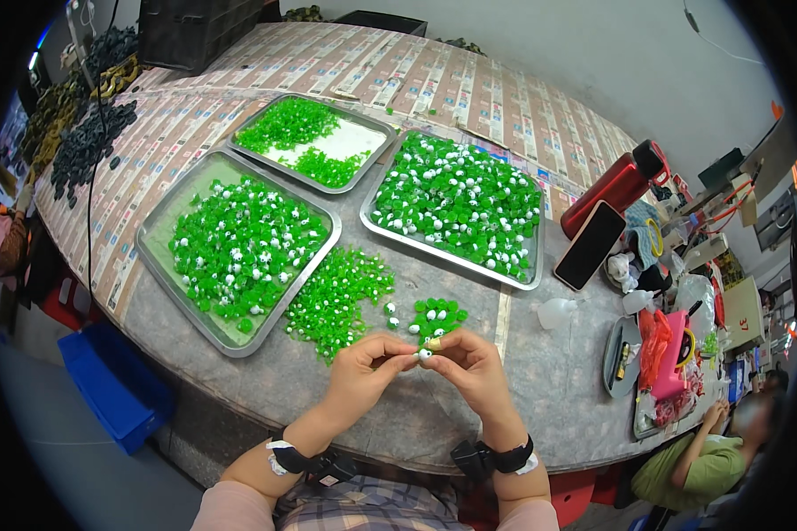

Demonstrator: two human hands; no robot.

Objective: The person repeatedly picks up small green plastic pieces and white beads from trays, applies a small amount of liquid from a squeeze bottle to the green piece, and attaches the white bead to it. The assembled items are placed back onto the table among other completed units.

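1. Two hands meet at lower centre: left hand (360,370) and right hand (475,370) pinched together on a tiny white bead (424,354)
2. Slip risk: bead is small and could drop into the loose green pieces (338,296) just above
3. Nearest tray (153,265), left of centre, sits close to the table edge; an elbow could nudge it

Red flask (615,186) lying tilted at table's right, dark phone (591,245) leaning against it. Pink box (673,354) and small grey tray (618,356) near right edge. Black crate (195,31) at far left corner. Blue bin (115,382) on floor, lower left. Seated person in green shirt (695,469), lower right.
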